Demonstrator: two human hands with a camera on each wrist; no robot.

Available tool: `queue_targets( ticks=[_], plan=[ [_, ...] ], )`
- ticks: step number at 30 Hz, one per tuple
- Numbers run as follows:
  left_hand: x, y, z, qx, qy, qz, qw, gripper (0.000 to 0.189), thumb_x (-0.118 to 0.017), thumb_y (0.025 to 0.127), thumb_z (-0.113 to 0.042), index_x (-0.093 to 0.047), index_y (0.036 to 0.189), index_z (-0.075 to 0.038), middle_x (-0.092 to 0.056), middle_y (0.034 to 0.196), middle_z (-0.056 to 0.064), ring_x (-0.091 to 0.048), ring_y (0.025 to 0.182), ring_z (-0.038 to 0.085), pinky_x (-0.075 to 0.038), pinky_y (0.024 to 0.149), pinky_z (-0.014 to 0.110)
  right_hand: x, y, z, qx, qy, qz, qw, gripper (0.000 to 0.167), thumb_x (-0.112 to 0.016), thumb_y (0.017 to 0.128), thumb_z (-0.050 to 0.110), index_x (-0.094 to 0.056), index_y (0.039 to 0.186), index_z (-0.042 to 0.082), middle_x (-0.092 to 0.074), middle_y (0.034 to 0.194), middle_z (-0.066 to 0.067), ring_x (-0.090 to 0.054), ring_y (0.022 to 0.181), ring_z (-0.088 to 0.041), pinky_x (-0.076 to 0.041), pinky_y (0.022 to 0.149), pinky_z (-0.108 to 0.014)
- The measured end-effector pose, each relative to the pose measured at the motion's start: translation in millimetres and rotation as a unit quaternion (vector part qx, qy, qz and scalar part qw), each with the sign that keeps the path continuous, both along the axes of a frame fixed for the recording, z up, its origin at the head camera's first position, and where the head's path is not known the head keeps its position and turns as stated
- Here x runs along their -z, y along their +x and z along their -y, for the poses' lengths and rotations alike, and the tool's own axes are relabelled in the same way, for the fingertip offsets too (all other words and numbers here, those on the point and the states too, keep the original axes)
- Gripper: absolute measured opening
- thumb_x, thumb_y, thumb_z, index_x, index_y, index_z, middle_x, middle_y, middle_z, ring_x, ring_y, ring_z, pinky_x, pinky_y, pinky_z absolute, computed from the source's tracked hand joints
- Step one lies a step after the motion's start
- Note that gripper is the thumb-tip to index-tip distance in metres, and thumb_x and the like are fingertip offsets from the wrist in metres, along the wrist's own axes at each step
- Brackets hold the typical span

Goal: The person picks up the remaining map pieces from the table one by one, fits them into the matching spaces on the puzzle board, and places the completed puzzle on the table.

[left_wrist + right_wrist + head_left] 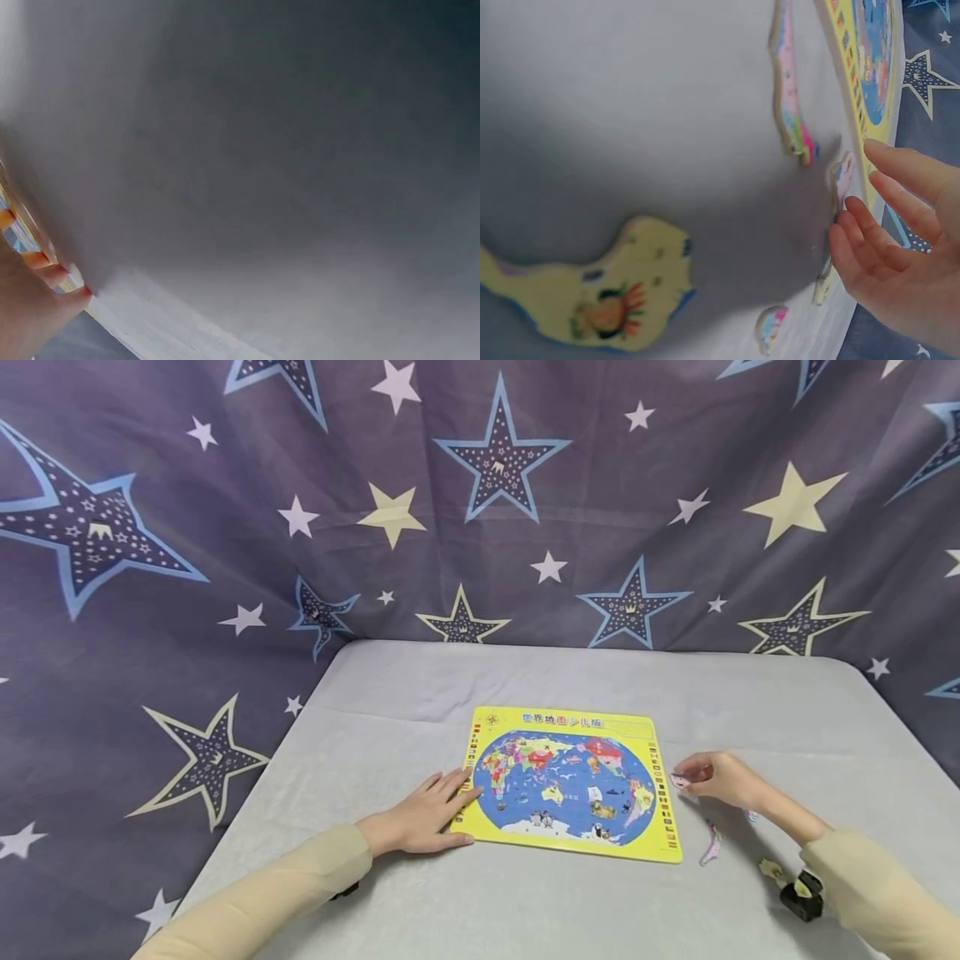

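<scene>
A yellow-bordered world map puzzle board (570,852) lies flat on the table. My left hand (423,814) rests at its left side, fingers spread over the edge and thumb along the lower corner. In the left wrist view, the left fingertips (56,274) show at the board's rim. To the right of the board is my right hand (716,779), thumb and fingers apart and slightly bent. Its fingertips are right at a small pink puzzle piece (843,178) beside the board. A long, thin pink piece (711,843) lies nearer the front.
A yellow puzzle piece (641,285) with an animal picture lies below the right wrist. A small multicoloured piece (771,328) is close to the right hand. Wrist camera gear (802,897) shows by the right sleeve. Behind the grey table (405,693) hangs a star-patterned curtain (360,602).
</scene>
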State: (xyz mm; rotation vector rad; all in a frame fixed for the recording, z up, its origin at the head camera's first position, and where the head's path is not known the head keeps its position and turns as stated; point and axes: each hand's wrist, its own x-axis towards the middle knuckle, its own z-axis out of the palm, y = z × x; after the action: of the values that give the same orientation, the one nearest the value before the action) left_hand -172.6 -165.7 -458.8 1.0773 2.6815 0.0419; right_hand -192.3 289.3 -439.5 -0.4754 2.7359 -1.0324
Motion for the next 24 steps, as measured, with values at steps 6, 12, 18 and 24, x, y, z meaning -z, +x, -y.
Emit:
queue_targets(
  ticks=[6,12,18,24],
  plan=[
    [1.0,-0.2,-0.9,0.001,-0.001,0.001,1.0,0.076,-0.027,0.084,-0.066,-0.018,0.143,-0.019,-0.006,0.148,0.011,-0.005,0.135,0.022,-0.009,0.107,0.042,6.0,2.7,-3.3,0.003,0.002,-0.016,0.9999,0.029,-0.071,0.068,0.004,-0.064,0.094,-0.008,-0.06,0.076,-0.005,-0.042,0.061,-0.007,-0.037,0.052,-0.02],
    [1.2,0.3,-0.9,-0.001,-0.002,0.0,1.0,0.076,-0.027,0.084,-0.066,-0.018,0.143,-0.019,-0.006,0.148,0.01,-0.006,0.135,0.023,-0.009,0.107,0.042,8.6,1.9,-4.6,-0.006,-0.003,-0.017,0.9998,0.025,-0.07,0.068,0.001,-0.064,0.091,-0.008,-0.058,0.074,-0.004,-0.042,0.06,-0.005,-0.038,0.052,-0.019],
    [2.1,-0.4,0.3,-0.005,-0.004,-0.001,1.0,0.077,-0.025,0.083,-0.068,-0.019,0.143,-0.019,-0.005,0.148,0.009,-0.006,0.135,0.022,-0.009,0.107,0.042,9.7,-0.2,-4.3,-0.01,-0.023,0.003,0.9997,0.022,-0.069,0.07,-0.001,-0.062,0.089,-0.009,-0.055,0.072,-0.003,-0.043,0.059,-0.004,-0.039,0.052,-0.019],
    [1.2,1.5,0.4,-0.007,-0.004,0.004,1.0,0.076,-0.028,0.084,-0.066,-0.018,0.143,-0.019,-0.006,0.148,0.01,-0.007,0.135,0.023,-0.009,0.107,0.043,10.4,-0.6,-2.8,-0.028,-0.04,-0.004,0.9988,0.019,-0.068,0.07,-0.004,-0.059,0.086,-0.008,-0.052,0.072,-0.005,-0.042,0.061,-0.004,-0.038,0.052,-0.019]
  ],
)
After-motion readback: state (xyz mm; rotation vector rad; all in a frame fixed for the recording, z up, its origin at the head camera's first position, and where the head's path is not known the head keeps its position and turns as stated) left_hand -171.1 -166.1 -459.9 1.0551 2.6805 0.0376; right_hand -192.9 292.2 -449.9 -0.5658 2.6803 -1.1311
